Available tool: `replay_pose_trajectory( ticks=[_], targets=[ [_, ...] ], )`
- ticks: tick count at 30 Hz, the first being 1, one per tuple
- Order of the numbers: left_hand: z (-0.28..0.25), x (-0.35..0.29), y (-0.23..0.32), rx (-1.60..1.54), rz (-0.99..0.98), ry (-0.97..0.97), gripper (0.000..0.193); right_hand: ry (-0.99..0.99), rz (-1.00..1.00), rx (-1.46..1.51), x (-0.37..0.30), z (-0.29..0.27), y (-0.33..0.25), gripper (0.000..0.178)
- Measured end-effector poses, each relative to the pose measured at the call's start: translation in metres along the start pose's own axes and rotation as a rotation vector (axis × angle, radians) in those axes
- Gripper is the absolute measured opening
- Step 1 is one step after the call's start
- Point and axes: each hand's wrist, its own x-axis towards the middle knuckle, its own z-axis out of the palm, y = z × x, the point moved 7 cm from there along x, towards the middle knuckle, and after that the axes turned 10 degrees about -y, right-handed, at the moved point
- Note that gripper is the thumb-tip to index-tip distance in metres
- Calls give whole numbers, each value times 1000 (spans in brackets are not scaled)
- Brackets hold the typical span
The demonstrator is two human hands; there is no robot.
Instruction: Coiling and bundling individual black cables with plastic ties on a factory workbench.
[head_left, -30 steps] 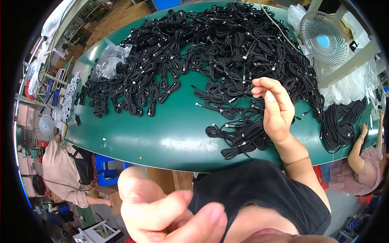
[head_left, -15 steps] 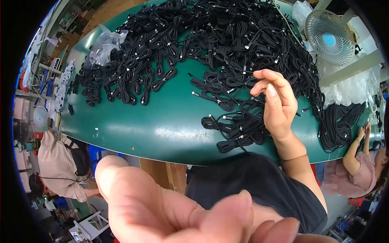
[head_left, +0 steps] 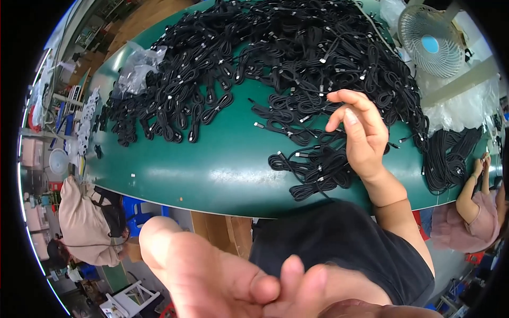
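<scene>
My right hand (head_left: 363,135) hovers at the near edge of a heap of black cables (head_left: 297,42), its fingers loosely bent and the thumb apart. Nothing shows between its fingers. Just left of and below that hand lies a small group of coiled black cables (head_left: 321,167) with light-coloured plugs. My left hand (head_left: 212,270) is large in the foreground, close to the camera and away from the table. Its palm is turned up, and the fingers are partly bent with gaps between them. I see nothing held there; the lower part of the hand is cut off by the frame.
The cables lie on a green table (head_left: 159,164). A clear plastic bag (head_left: 140,69) sits on its left part. At the right are a fan (head_left: 430,45), plastic sheeting (head_left: 450,100) and a long bundle of black cables (head_left: 450,159). Other people (head_left: 85,222) are nearby on both sides.
The whole view has shifted slightly. My left hand's thumb and fingers have drawn closer together, while my right hand keeps nearly the same pose over the cables.
</scene>
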Motion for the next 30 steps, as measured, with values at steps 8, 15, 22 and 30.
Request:
replay_pose_trajectory(
  ticks=[8, 15, 22, 30],
  targets=[
    [25, 17, -20, -394, 118, -10, 25, 35, 17, -22, 0, -3, 10, 28],
    [20, -14, 7, 79, 158, -12, 15, 16, 47, -2, 0, 5, 11, 29],
    [54, -64, 23, -420, -318, -382, 11, 8, 54, -28, 3, 2, 14, 30],
    [115, -145, 38, -552, -970, -246, 17, -115, 204, -354, 59, 4, 39, 17]
  ],
)
